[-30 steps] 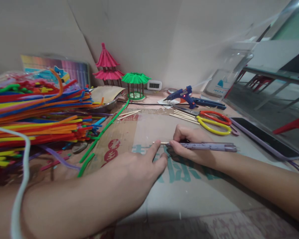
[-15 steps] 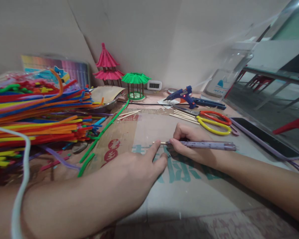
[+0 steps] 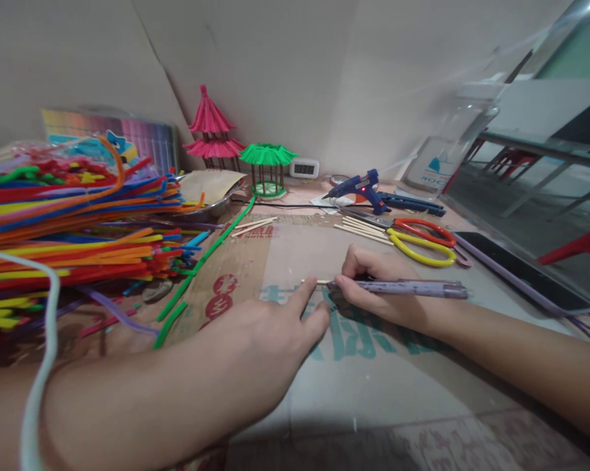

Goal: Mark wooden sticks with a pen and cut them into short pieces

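Observation:
My left hand (image 3: 270, 330) lies on the cardboard (image 3: 319, 405), its index finger stretched out and its thumb apart from it. The index fingertip presses on a short thin wooden stick (image 3: 321, 282). My right hand (image 3: 376, 281) is closed around a purple pen (image 3: 413, 288), held almost level, its tip at the right end of the stick. Beyond my hands, several similar wooden sticks (image 3: 366, 230) lie next to scissors (image 3: 422, 245) with red and yellow handles. More sticks (image 3: 256, 226) lie to the left, near a long green pipe cleaner (image 3: 209, 258).
Bundles of coloured pipe cleaners (image 3: 79, 209) fill the left side, with a pale cable (image 3: 52, 327) in front. At the back stand a pink pagoda model (image 3: 209, 124), a green-roofed model (image 3: 268, 157) and a small timer (image 3: 304, 168). A glue gun (image 3: 361, 190) and a phone (image 3: 525, 271) lie at right.
Almost nothing differs. The pen's rear end has shifted very slightly to the right; both hands keep their places.

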The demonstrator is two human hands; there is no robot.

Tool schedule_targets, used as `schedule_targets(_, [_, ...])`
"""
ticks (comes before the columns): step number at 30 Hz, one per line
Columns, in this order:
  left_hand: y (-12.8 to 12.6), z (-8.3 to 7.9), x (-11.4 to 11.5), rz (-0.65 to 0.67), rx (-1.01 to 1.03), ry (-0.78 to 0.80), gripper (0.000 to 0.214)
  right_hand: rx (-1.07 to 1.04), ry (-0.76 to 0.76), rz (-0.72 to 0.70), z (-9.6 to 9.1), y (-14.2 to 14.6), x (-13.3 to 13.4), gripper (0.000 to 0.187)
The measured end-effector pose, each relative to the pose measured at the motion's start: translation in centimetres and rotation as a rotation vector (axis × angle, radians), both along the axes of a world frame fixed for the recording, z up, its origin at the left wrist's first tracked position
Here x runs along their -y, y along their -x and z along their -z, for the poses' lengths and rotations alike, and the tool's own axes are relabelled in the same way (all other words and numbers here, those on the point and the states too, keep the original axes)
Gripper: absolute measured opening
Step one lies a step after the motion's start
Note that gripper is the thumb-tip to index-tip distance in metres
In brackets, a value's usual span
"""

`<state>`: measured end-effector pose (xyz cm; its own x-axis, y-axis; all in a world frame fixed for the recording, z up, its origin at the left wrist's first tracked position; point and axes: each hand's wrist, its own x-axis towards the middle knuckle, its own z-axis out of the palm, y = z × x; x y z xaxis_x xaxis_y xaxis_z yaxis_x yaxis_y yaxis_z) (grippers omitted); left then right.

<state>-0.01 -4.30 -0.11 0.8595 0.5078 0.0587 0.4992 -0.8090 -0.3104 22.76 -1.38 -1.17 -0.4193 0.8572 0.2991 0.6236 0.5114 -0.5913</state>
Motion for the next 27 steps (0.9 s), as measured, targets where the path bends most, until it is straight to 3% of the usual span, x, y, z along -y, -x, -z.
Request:
schedule_targets(8, [-0.02,-0.16,0.00,-0.042,-0.038,0.084,0.071,0.018,-0.033,0.013,0.00,0.01,-0.23,0.020])
schedule_targets(13, [0.05,0.31,-0.07,-0.008,-0.022,0.027,0.064,0.008,-0.035,0.011,0.17,-0.03,-0.27,0.021])
schedule_targets(27, [-0.05,-0.01,0.07,-0.009,-0.033,0.000,0.069,0.036,0.006,0.005,-0.08,0.11,-0.02,0.020])
